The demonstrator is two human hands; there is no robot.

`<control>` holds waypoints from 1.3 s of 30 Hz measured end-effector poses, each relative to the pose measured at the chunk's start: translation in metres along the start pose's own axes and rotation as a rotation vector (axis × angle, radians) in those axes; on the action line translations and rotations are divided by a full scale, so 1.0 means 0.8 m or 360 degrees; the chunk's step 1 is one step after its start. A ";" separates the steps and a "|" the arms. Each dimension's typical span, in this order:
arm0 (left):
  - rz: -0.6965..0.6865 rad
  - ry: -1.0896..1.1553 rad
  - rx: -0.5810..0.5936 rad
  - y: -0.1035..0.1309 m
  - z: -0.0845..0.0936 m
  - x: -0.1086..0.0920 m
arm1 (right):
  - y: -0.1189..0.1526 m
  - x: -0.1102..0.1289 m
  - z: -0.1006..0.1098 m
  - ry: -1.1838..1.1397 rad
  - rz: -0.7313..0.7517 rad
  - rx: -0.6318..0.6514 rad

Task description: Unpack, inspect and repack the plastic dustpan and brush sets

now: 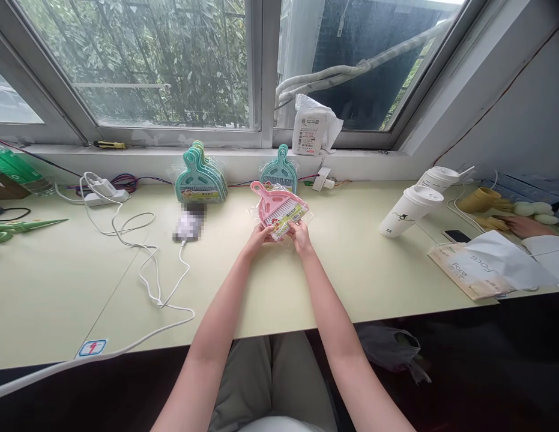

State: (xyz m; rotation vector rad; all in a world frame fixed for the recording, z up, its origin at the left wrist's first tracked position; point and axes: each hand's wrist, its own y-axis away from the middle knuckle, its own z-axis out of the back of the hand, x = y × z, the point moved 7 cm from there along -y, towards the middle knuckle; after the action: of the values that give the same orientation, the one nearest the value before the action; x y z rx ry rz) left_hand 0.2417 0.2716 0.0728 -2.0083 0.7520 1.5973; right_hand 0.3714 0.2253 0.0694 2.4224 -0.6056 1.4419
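Note:
A pink dustpan and brush set (279,207) in clear wrapping, with a printed label across its lower part, is between my two hands over the table. My left hand (260,236) is closed on its lower left edge. On the lower right, by the label, my right hand (299,234) grips it. Just behind it, a teal dustpan set (281,168) leans upright against the wall below the window. Farther left stands a row of several wrapped dustpan sets (200,177), the front one teal, with yellow ones showing behind.
White cables and a power strip (105,197) lie on the left of the pale table (342,270). Two white cups (409,210), a tissue pack (468,270), a phone (456,236) and another person's hand (525,227) are at the right. A wrapped package (311,129) stands on the sill.

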 end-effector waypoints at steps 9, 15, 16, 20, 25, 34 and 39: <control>0.0001 0.0037 -0.0002 0.003 -0.001 -0.004 | 0.000 -0.003 -0.001 -0.0038 -0.0027 -0.0038; 0.0044 -0.0060 -0.0093 0.007 0.004 -0.007 | -0.003 -0.011 -0.001 -0.0014 -0.0105 -0.0090; 0.0057 -0.0076 -0.0108 0.007 0.006 -0.007 | -0.004 -0.013 0.000 0.0007 -0.0128 -0.0097; 0.0138 -0.0043 -0.0213 0.005 0.025 -0.005 | -0.007 -0.007 0.016 0.0212 -0.0127 -0.0244; 0.0184 0.0066 -0.0547 0.007 0.066 -0.006 | 0.004 0.043 0.036 0.1009 0.0413 -0.0505; 0.0195 0.0302 -0.0427 0.017 0.070 -0.018 | 0.008 0.061 0.010 0.1571 0.0942 -0.0181; 0.0248 0.0196 -0.0404 0.017 0.072 -0.015 | 0.008 0.067 0.013 0.1456 0.1031 -0.0138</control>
State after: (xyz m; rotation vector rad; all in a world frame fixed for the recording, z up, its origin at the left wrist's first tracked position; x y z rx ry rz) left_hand 0.1888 0.3013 0.0715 -2.2951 0.8030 1.7444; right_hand 0.3991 0.2035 0.1116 1.2569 -1.1856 2.4269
